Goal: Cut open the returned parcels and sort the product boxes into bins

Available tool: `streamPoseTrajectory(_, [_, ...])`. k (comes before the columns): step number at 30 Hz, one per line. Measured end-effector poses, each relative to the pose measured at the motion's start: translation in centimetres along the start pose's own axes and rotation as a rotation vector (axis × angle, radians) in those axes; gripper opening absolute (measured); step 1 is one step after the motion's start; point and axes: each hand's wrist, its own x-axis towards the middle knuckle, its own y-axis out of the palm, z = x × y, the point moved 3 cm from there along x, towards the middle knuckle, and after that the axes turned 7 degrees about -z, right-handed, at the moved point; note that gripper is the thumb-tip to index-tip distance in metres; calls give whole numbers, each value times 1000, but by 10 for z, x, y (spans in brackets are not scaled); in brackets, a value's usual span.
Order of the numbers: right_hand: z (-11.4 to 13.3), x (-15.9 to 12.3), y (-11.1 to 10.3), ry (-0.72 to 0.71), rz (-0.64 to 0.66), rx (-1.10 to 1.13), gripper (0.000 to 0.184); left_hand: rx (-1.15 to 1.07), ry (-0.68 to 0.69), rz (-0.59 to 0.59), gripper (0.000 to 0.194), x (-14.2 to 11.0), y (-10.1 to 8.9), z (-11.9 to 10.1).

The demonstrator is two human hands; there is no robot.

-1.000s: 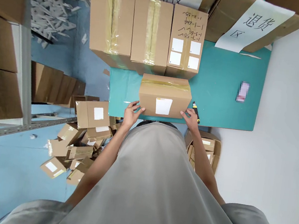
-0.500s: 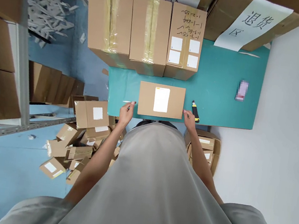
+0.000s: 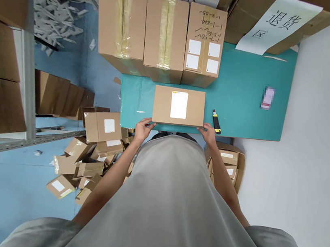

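Observation:
A flat, closed cardboard box [image 3: 163, 105] with a white label [image 3: 179, 105] lies on the green table, its long side toward me. At its near left corner is my left hand [image 3: 143, 129], fingers bent and closed at the corner. My right hand [image 3: 207, 134] holds the near right corner in the same way, fingertips against the edge. The undersides of the fingers are hidden. Just right of the box, close to my right hand, lies a black and yellow utility knife [image 3: 216, 121].
Large taped cartons [image 3: 165, 33] line the table's back. A carton with a paper sign [image 3: 279, 25] stands at the back right. A blurred pink item [image 3: 267, 98] lies on the green table [image 3: 249, 90]. Small boxes [image 3: 91, 170] are piled on the floor left, beside a shelf [image 3: 26, 79].
The box has shifted slightly away from me. My left hand has moved right to its near left corner, and my right hand has come in at the near right corner.

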Motion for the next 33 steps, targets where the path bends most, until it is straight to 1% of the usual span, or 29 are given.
streamPoseTrajectory(3, [21,6,-14,-72,-6,20,59,-62,64,-65,38,5,-9,-20])
streamPoseTrajectory(6, [46,10,-28,-120,-74,35,62,-89,181,-129,46,9,-20,-47])
streamPoseTrajectory(9, [63,14,-33,-138,-131,19,63,-44,232,-185,43,12,-29,-69])
streamPoseTrajectory(12, [67,17,-28,-90,-154,18,62,16,204,-191,34,13,-31,-76])
streamPoseTrajectory(14, [62,19,-23,-50,-164,5,61,42,167,-182,31,12,-29,-72])
streamPoseTrajectory(17, [49,18,-18,-34,-142,-14,61,47,142,-154,30,7,-26,-59])
streamPoseTrajectory(20, [33,13,-19,-44,-90,-30,70,33,157,-128,35,2,-27,-42])
streamPoseTrajectory(22, [20,8,-20,-31,-79,-39,74,38,141,-119,38,0,-29,-28])
streamPoseTrajectory(24, [7,3,-17,6,-63,-38,68,52,103,-99,30,-3,-29,-14])
streamPoseTrajectory(25, [0,0,-15,27,-47,-37,61,64,81,-79,27,-4,-28,-6])
streamPoseTrajectory(27, [-11,-7,-7,62,2,-40,52,98,41,-19,32,-7,-23,7])
streamPoseTrajectory(30, [-22,-16,8,77,80,-37,59,156,25,75,43,-12,-15,20])
streamPoseTrajectory(33, [-25,-21,19,56,121,-11,59,170,48,117,40,-13,-8,24])
